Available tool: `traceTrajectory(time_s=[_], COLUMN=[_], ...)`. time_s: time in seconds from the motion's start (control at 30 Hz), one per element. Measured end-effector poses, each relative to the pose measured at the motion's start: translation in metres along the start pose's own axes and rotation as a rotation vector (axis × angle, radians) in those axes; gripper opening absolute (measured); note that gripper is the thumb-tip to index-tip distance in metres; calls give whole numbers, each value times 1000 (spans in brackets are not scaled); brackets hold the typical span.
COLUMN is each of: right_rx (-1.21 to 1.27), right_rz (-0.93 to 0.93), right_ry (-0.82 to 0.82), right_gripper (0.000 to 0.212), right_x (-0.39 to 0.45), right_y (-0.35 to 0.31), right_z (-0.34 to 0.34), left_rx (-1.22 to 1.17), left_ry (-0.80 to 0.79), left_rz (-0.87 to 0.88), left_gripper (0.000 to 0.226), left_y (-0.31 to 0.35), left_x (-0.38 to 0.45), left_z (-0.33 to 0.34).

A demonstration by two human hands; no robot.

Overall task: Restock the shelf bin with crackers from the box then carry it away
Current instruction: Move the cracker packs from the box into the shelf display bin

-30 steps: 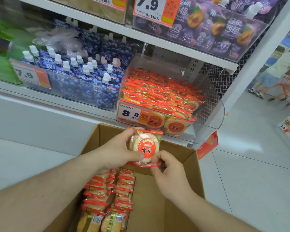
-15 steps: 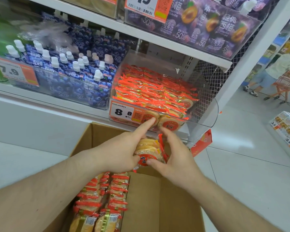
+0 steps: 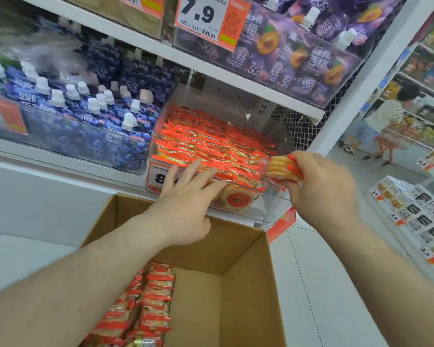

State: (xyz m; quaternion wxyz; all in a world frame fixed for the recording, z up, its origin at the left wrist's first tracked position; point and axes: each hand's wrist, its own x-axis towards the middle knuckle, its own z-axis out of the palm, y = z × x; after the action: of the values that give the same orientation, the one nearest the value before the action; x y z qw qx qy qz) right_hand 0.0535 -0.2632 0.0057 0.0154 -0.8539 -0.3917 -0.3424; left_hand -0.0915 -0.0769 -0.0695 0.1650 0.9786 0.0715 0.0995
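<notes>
Right hand [image 3: 323,189]: fingers [image 3: 295,159] clamped on a cracker stack [image 3: 282,169], held at the right front corner of the shelf bin [image 3: 273,196], above the rim. Left hand [image 3: 186,209]: fingers [image 3: 193,171] straight and spread, resting flat on the packs at the bin front. I judge this the restock step, mid-placement. Next move, imo: lower the stack into the gap at the right w/ the left hand holding the rows back. Crackers: round, pale, ridged edges, in crinkly clear film w/ orange-red seals. Bin: clear rigid plastic, nearly full. Box [image 3: 246,284]: brown corrugated cardboard, flaps open, more packs [image 3: 148,304] left inside; not ready to carry off.
</notes>
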Motion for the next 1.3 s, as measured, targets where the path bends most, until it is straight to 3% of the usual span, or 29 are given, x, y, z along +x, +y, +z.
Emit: traceTrajectory(time_s=[0.23,0.33,0.43,0.53,0.63,0.7,0.83,1.13,1.23,1.3], right_rx=[-338,-358,-271,-226,-372,-422,-215,-109,-50,96], right_rz=[-107,-76,-1,49,-25,-42,76,108,149,82], right_ry=[-229,-375,-558,-610,-545,-499,-586,-617,-415,-67], right_gripper=[28,26,39,40,29,35,58,68,47,35], right_x=[61,81,91,89,82,78,73,79,78,69], right_y=[2,6,15,19,15,10,5,17,12,-2], right_z=[37,54,73,92,113,124,136,125,100,85], left_rx=[15,8,6,2,17,20,20,-7,-96,-137], left_ry=[-16,-2,17,28,43,51,51,61,257,337], left_rz=[-8,4,15,21,36,41,45,43,77,60], left_gripper=[78,76,72,71,70,70,68,65,54,42], left_y=[-7,-10,-12,-12,-14,-15,-17,-13,-12,-13], left_x=[6,5,4,4,3,2,0,3,0,-2], left_z=[7,9,11,13,14,15,13,14,14,10])
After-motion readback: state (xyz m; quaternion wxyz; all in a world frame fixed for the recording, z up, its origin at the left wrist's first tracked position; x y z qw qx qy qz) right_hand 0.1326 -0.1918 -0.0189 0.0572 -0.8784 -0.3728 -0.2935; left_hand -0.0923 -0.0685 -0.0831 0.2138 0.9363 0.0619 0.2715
